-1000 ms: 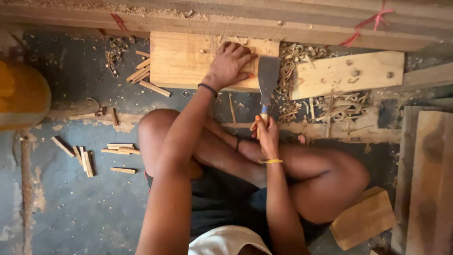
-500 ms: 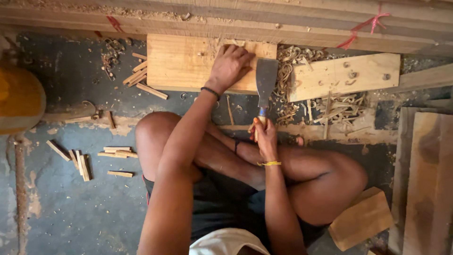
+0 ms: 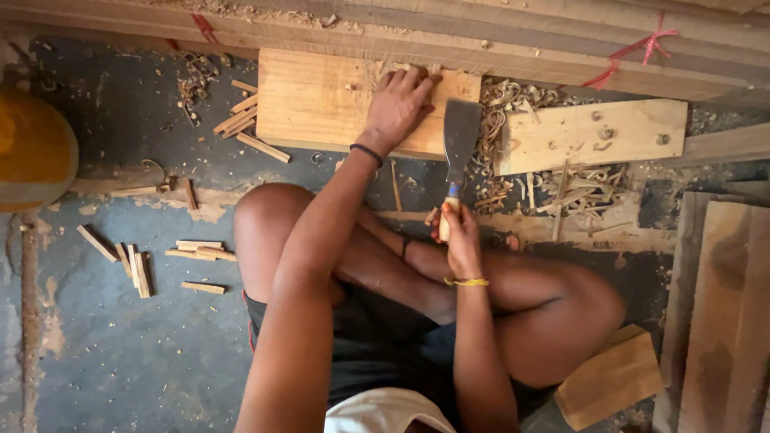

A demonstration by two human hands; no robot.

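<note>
I sit cross-legged on the floor. My left hand (image 3: 403,107) presses flat-fingered on the right end of a thick pale wood block (image 3: 321,100) lying in front of my knees. My right hand (image 3: 459,232) grips the wooden handle of a broad flat-bladed cleaver (image 3: 460,136), whose dark blade points away from me and stands just right of the block's end. Curled wood shavings (image 3: 501,108) are heaped beside the blade.
A nailed plank (image 3: 593,135) lies right of the shavings. Long timbers (image 3: 481,40) run across the top. Small cut wood sticks (image 3: 140,261) lie on the floor at left, a yellow round object (image 3: 32,148) at far left, boards (image 3: 722,321) at right, a wood block (image 3: 609,377) under my knee.
The view has shifted slightly; the cleaver blade has moved a little up and away from me beside the block. My left hand stays on the block.
</note>
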